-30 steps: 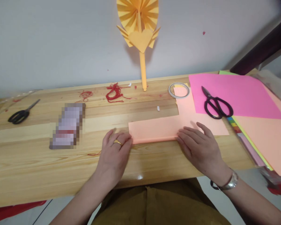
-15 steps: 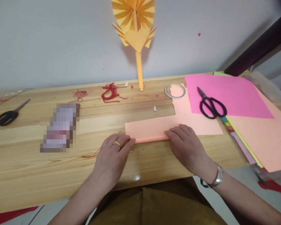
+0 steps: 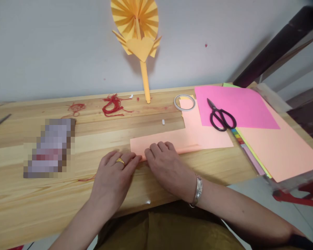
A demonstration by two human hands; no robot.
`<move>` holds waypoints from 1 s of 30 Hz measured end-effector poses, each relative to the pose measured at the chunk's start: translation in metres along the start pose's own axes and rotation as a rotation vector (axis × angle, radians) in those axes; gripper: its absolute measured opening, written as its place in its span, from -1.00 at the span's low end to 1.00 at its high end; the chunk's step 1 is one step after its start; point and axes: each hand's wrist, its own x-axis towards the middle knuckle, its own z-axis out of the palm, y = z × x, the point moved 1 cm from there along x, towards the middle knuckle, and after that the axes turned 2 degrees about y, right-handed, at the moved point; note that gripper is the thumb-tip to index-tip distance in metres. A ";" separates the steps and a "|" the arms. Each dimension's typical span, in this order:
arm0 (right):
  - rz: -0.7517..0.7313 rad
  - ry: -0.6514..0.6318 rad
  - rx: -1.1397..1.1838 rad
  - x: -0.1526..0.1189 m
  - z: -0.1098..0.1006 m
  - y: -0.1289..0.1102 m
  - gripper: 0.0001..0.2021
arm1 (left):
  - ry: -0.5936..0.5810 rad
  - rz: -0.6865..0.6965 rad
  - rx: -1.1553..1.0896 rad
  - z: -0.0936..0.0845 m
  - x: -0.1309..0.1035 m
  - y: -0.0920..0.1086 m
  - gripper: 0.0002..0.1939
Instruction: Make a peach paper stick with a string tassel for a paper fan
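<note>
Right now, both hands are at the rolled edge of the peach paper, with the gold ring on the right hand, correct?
No: the head view shows the gold ring on the left hand. It and the right hand touch the peach paper.

Tabletop [image 3: 101,135] lies open beyond the left fingers [image 3: 131,165]; scissors [image 3: 215,108] block farther right

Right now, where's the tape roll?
In the head view, the tape roll lies right of centre, partly over peach paper, just left of the pink sheet.
</note>
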 end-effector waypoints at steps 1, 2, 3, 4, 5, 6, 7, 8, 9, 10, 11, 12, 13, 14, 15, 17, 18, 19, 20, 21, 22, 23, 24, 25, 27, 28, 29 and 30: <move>-0.001 -0.008 -0.003 0.001 0.000 0.001 -0.89 | 0.006 0.003 0.012 0.000 0.000 0.000 -0.62; 0.004 -0.014 -0.005 0.000 0.000 0.003 -0.90 | 0.011 0.004 0.029 0.000 0.000 0.000 -0.62; 0.015 -0.015 -0.006 0.000 0.000 0.006 -0.90 | 0.015 0.006 0.047 0.000 0.000 0.000 -0.62; 0.029 -0.013 -0.007 -0.002 0.001 0.009 -0.92 | 0.018 0.007 0.063 0.000 0.000 -0.001 -0.62; 0.044 -0.009 -0.007 -0.003 0.002 0.013 -0.93 | 0.020 0.007 0.078 0.000 0.000 -0.001 -0.62; 0.056 -0.003 -0.007 -0.006 0.002 0.017 -0.94 | 0.018 0.006 0.091 0.000 0.000 -0.001 -0.62; 0.065 0.002 -0.010 -0.008 0.003 0.022 -0.94 | 0.016 0.006 0.103 0.000 0.000 -0.001 -0.62; 0.071 0.007 -0.017 -0.011 0.004 0.027 -0.94 | 0.015 0.009 0.114 0.000 0.000 -0.001 -0.62; 0.077 0.009 -0.029 -0.015 0.004 0.032 -0.92 | 0.018 0.015 0.123 0.000 -0.001 -0.001 -0.62; 0.083 0.011 -0.048 -0.019 0.004 0.038 -0.90 | 0.025 0.023 0.131 0.000 -0.001 -0.001 -0.62; 0.093 0.011 -0.072 -0.023 0.004 0.044 -0.88 | 0.033 0.030 0.139 0.000 -0.001 -0.001 -0.62; 0.108 0.007 -0.100 -0.028 0.003 0.050 -0.86 | 0.040 0.036 0.144 0.000 -0.001 -0.001 -0.61; 0.124 0.000 -0.128 -0.032 0.002 0.057 -0.84 | 0.046 0.037 0.147 0.000 -0.001 0.000 -0.61; 0.143 -0.011 -0.153 -0.037 0.000 0.063 -0.83 | 0.049 0.034 0.149 0.000 -0.001 0.000 -0.61; 0.164 -0.022 -0.176 -0.041 -0.001 0.070 -0.81 | 0.052 0.028 0.151 0.000 -0.001 0.000 -0.60; 0.200 -0.045 -0.207 -0.050 -0.005 0.082 -0.79 | 0.056 0.015 0.148 0.000 -0.001 0.001 -0.60; 0.216 -0.049 -0.215 -0.054 -0.007 0.087 -0.78 | 0.061 0.011 0.146 0.000 0.000 0.001 -0.60; 0.231 -0.055 -0.217 -0.057 -0.009 0.091 -0.77 | 0.062 0.008 0.145 0.000 0.000 0.002 -0.60; 0.245 -0.060 -0.213 -0.060 -0.010 0.095 -0.76 | 0.063 0.008 0.144 -0.001 0.000 0.002 -0.61; 0.258 -0.065 -0.205 -0.062 -0.011 0.098 -0.75 | 0.064 0.007 0.143 -0.001 0.001 0.003 -0.61; 0.270 -0.072 -0.194 -0.065 -0.011 0.100 -0.74 | 0.066 0.005 0.142 -0.002 0.001 0.003 -0.61; 0.280 -0.077 -0.183 -0.066 -0.011 0.102 -0.74 | 0.068 0.001 0.142 -0.002 0.001 0.004 -0.61; 0.287 -0.078 -0.174 -0.068 -0.011 0.103 -0.73 | 0.067 -0.002 0.141 -0.002 0.001 0.004 -0.60; 0.289 -0.073 -0.169 -0.069 -0.011 0.103 -0.73 | 0.066 -0.006 0.141 -0.002 0.001 0.004 -0.60; 0.295 -0.046 -0.177 -0.068 -0.012 0.102 -0.71 | 0.061 -0.013 0.143 -0.002 0.001 0.005 -0.61; 0.299 -0.026 -0.188 -0.067 -0.014 0.100 -0.69 | 0.060 -0.015 0.143 -0.002 0.001 0.005 -0.62; 0.298 0.008 -0.193 -0.065 -0.018 0.096 -0.67 | 0.061 -0.017 0.141 -0.002 0.001 0.006 -0.63; 0.288 0.049 -0.176 -0.063 -0.024 0.092 -0.67 | 0.065 -0.017 0.138 -0.002 0.001 0.006 -0.63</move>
